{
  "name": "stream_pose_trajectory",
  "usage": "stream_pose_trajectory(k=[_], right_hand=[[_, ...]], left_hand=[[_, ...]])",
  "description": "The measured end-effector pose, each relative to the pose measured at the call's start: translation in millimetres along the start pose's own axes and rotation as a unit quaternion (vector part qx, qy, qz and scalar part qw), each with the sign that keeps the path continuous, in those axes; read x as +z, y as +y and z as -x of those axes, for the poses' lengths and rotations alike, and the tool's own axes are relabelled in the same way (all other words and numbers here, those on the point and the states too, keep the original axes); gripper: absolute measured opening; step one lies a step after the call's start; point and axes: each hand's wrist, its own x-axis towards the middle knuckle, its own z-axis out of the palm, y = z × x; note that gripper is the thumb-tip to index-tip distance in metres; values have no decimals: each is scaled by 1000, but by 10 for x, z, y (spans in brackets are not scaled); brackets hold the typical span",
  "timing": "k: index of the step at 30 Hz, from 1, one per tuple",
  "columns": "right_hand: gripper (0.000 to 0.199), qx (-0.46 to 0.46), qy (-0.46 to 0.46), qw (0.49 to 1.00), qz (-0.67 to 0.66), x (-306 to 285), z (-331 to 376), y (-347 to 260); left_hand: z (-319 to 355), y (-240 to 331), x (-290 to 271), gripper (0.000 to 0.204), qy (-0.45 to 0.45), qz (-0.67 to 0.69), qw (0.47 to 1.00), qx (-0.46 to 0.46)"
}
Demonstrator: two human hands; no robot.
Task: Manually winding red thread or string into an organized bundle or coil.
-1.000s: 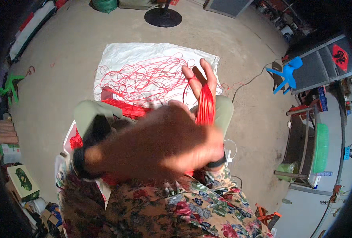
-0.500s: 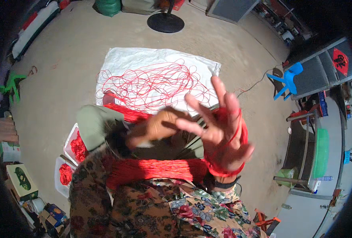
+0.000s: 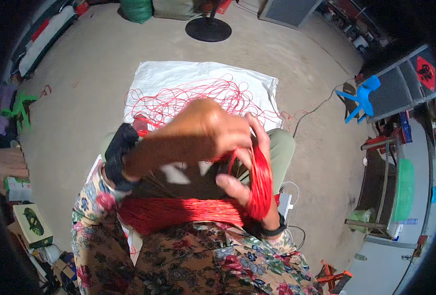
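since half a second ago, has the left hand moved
Yes. The left hand has swung right across the white sack on the floor, now covering the right hand wrapped in red cord.

green-white box (image 3: 31,223) lower left | red sign (image 3: 426,73) on grey cabinet, upper rt

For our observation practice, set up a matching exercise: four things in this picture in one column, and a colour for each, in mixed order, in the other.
Things:
1. Cord looped round the right hand
2. Sheet on the floor
3. Small plastic chair
4. Round stand base

Colours:
A. blue
B. black
C. red
D. white

Pairs: 1-C, 2-D, 3-A, 4-B
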Motion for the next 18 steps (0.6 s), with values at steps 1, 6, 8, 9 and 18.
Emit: stream_pose_trajectory(k=[1, 6, 8, 9, 18], right_hand=[[56, 47, 5, 999, 1, -47, 109, -111], [64, 20, 66, 985, -160, -99, 176, -297], [67, 8, 47, 954, -295, -125, 110, -326], [67, 12, 51, 922, -383, -145, 58, -324], [57, 38, 101, 984, 138, 140, -479, 444]], left_hand=[[-13, -128, -58, 9, 13, 36, 998, -41], [66, -471, 159, 16, 64, 229, 939, -249], [177, -400, 461, 18, -19, 182, 954, -239], [266, -267, 653, 13, 21, 237, 953, -189], [306, 906, 620, 4, -101, 158, 982, -30]])
